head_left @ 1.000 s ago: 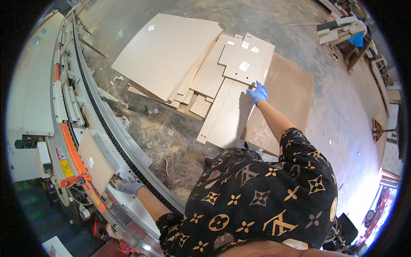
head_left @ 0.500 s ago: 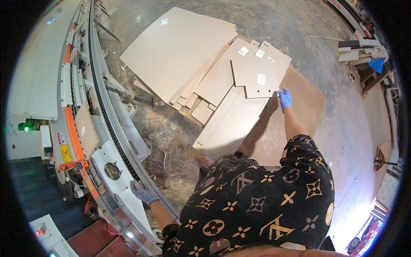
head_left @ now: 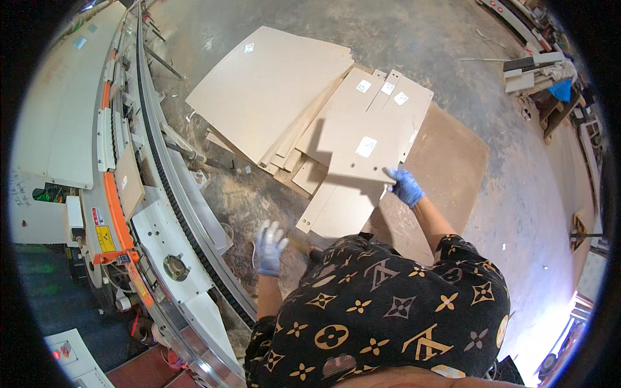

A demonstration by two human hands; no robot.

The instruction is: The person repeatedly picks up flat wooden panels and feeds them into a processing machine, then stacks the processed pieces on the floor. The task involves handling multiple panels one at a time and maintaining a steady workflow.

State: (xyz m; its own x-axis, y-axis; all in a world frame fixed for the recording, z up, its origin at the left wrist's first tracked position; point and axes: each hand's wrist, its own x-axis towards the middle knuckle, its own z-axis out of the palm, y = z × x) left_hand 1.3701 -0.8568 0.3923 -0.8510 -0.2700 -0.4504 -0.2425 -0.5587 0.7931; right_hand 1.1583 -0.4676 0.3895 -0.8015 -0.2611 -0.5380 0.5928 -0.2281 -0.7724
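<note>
My right hand (head_left: 406, 187), in a blue glove, is closed on the near right corner of a flat beige board (head_left: 336, 152). That board has a white label and small drilled holes along its near edge. It lies over a pile of similar boards and casts a dark shadow on the one beneath. A long lower board (head_left: 346, 205) sticks out toward me from the pile. My left hand (head_left: 269, 249), in a pale bluish glove, is held in the air with its fingers apart and nothing in it, between the machine and the boards.
Along the left runs a long machine (head_left: 171, 213) with a black chain track and orange trim; a small board (head_left: 129, 182) rests on it. A large beige panel (head_left: 265, 90) tops the far left pile. A brown sheet (head_left: 456, 152) lies to the right. Scrap wood (head_left: 527, 81) is stacked far right.
My left hand has come off the machine's edge and moved right and up. My right hand has drawn the board's near corner toward me and to the left.
</note>
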